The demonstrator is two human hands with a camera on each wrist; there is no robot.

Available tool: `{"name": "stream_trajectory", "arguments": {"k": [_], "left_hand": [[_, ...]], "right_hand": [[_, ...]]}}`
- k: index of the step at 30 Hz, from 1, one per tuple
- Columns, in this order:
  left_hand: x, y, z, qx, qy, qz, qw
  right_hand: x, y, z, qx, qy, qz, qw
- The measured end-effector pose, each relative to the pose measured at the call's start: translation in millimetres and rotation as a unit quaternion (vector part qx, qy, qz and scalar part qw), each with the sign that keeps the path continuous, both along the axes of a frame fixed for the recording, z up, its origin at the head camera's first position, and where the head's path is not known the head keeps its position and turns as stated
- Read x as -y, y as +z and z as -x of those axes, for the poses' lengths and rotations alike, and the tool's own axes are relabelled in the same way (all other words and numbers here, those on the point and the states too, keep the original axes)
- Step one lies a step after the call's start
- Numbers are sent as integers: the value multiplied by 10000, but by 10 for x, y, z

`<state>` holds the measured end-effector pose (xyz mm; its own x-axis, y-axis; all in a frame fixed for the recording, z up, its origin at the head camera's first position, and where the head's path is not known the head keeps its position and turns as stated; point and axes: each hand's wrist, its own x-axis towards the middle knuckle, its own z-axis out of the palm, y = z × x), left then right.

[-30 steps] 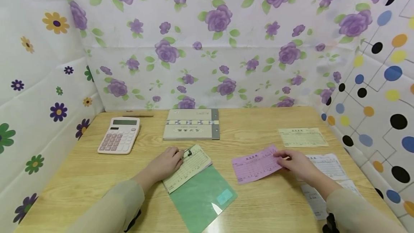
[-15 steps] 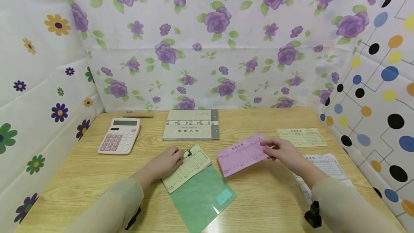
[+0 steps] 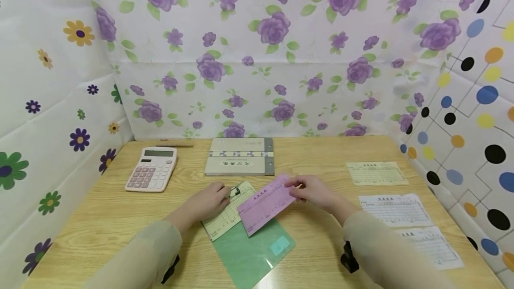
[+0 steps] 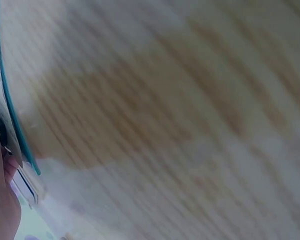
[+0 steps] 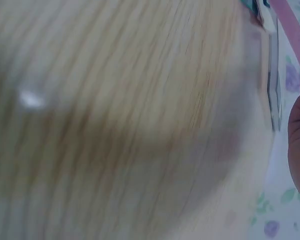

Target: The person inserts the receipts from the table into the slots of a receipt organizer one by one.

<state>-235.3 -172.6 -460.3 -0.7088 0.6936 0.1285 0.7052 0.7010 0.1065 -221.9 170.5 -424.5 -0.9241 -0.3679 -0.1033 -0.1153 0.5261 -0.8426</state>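
One right hand (image 3: 315,192) pinches one pink slip (image 3: 265,206) over one folder (image 3: 253,253).

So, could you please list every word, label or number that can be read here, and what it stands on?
None can be read with certainty.
Book: large cover characters, too blurred.
Pink slip: heading and print too small.
Clipped yellow slip, loose yellow slip: too small.
Upper white slip, lower white slip: too small.
Calculator: key marks too small.
Blue label on green folder: nothing legible.
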Motion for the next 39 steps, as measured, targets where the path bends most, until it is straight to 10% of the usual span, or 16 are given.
{"name": "stream_trajectory", "arguments": {"k": [27, 39], "left_hand": [[2, 6, 69, -177, -271, -364, 9988], [-58, 60, 34, 126, 179, 493, 9985]], "right_hand": [[882, -251, 156, -265, 981, -579, 9931], [1023, -360, 92, -1049, 999, -1328, 9805]]}}
